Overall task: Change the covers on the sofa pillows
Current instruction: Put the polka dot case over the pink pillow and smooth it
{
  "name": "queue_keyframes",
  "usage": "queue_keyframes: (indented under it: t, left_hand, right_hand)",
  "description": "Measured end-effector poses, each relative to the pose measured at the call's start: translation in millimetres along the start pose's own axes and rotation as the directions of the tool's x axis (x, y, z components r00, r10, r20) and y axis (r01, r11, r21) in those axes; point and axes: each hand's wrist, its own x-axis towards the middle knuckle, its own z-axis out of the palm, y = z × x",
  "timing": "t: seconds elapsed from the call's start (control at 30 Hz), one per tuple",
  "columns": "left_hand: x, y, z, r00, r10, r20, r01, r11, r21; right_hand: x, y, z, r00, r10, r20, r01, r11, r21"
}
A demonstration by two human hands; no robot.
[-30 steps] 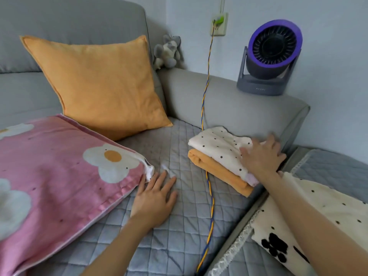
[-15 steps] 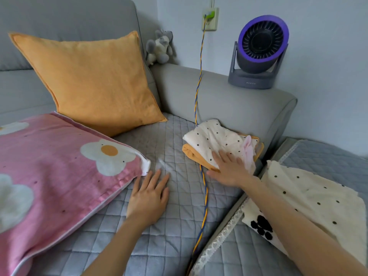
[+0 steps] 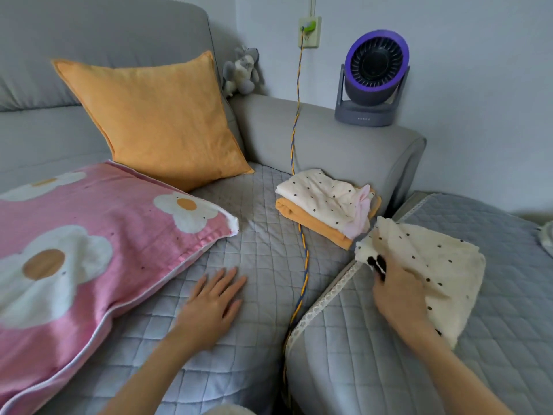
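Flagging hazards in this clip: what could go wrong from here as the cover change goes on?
The right hand grips the cream dotted cover close to the braided cable; lifting it could snag the cable. That cable runs under the folded covers, so a tug might topple the stack.

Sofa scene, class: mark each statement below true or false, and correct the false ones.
1. The left hand lies flat on the quilted seat cover. True.
2. The right hand grips the cream dotted cover. True.
3. The orange pillow lies flat on the floor. False: it leans against the sofa back.
4. The fan stands on the sofa armrest. True.
5. The folded covers sit on the pink flowered pillow. False: they are stacked on the seat beside the armrest.
6. The striped cord is unplugged. False: it runs up to the wall socket.
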Motion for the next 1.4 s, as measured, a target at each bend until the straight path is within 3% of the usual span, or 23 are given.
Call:
queue_keyframes:
  t: [0.1, 0.17, 0.2, 0.27, 0.33, 0.37, 0.47, 0.53, 0.67, 0.77, 0.83, 0.93, 1.03, 1.17, 1.27, 1.33, 1.4]
  left_hand:
    - [-14, -14, -45, 0.997, 0.053, 0.063, -0.04, 0.98, -0.197]
    - [-25, -16, -89, 0.997, 0.023, -0.078, -0.046, 0.949, -0.313]
    - [-34, -16, -110, 0.985, -0.034, -0.168, -0.041, 0.905, -0.424]
    - [-54, -17, -147, 0.946, -0.186, -0.267, -0.057, 0.714, -0.698]
    - [-71, -19, -171, 0.915, -0.3, -0.27, -0.071, 0.539, -0.839]
    - [-78, -23, -179, 0.888, -0.359, -0.288, -0.071, 0.511, -0.857]
    - [-100, -43, -192, 0.703, -0.545, -0.458, -0.03, 0.62, -0.784]
    - [-112, -54, -200, 0.63, -0.596, -0.498, 0.018, 0.652, -0.758]
    - [-125, -62, -227, 0.606, -0.568, -0.557, 0.028, 0.715, -0.698]
    - [-132, -64, -257, 0.643, -0.54, -0.543, -0.027, 0.692, -0.721]
    - [-136, -67, -275, 0.644, -0.549, -0.533, -0.033, 0.676, -0.737]
    - [-146, -82, -298, 0.546, -0.651, -0.527, -0.005, 0.626, -0.78]
    - [-175, -108, -316, 0.42, -0.715, -0.56, 0.109, 0.652, -0.751]
    - [-222, -136, -338, 0.378, -0.71, -0.595, 0.262, 0.698, -0.667]
    - [-237, -140, -353, 0.328, -0.647, -0.688, 0.374, 0.758, -0.535]
    - [-236, -136, -360, 0.28, -0.631, -0.724, 0.359, 0.768, -0.53]
    - [-232, -133, -368, 0.278, -0.636, -0.719, 0.36, 0.764, -0.536]
  right_hand:
    - [11, -63, -8, 0.986, -0.044, -0.161, 0.111, 0.894, 0.434]
    - [5, -122, -16, 0.987, -0.059, -0.148, 0.145, 0.72, 0.679]
    - [-3, -153, -21, 0.985, -0.126, -0.117, 0.17, 0.628, 0.759]
    - [-26, -214, -33, 0.951, -0.309, -0.024, 0.165, 0.439, 0.883]
    - [-46, -263, -41, 0.857, -0.503, 0.111, 0.078, 0.34, 0.937]
    - [-54, -281, -45, 0.782, -0.593, 0.193, 0.029, 0.344, 0.939]
    - [-65, -314, -45, 0.53, -0.794, 0.298, -0.05, 0.322, 0.946]
    - [-64, -322, -43, 0.436, -0.846, 0.306, -0.05, 0.317, 0.947]
    - [-57, -333, -37, 0.525, -0.835, 0.166, 0.113, 0.261, 0.959]
    - [-55, -336, -26, 0.489, -0.836, 0.247, 0.176, 0.372, 0.911]
    - [-63, -345, -24, 0.555, -0.798, 0.234, 0.19, 0.395, 0.899]
    - [-73, -371, -34, 0.636, -0.759, 0.136, 0.285, 0.395, 0.873]
    - [-62, -389, -48, 0.689, -0.724, 0.014, 0.384, 0.382, 0.841]
    - [-42, -404, -58, 0.687, -0.711, -0.152, 0.575, 0.403, 0.712]
    - [-41, -422, -74, 0.592, -0.717, -0.367, 0.772, 0.374, 0.514]
    - [-40, -434, -83, 0.588, -0.681, -0.437, 0.781, 0.337, 0.526]
    - [-38, -444, -90, 0.612, -0.653, -0.447, 0.756, 0.317, 0.572]
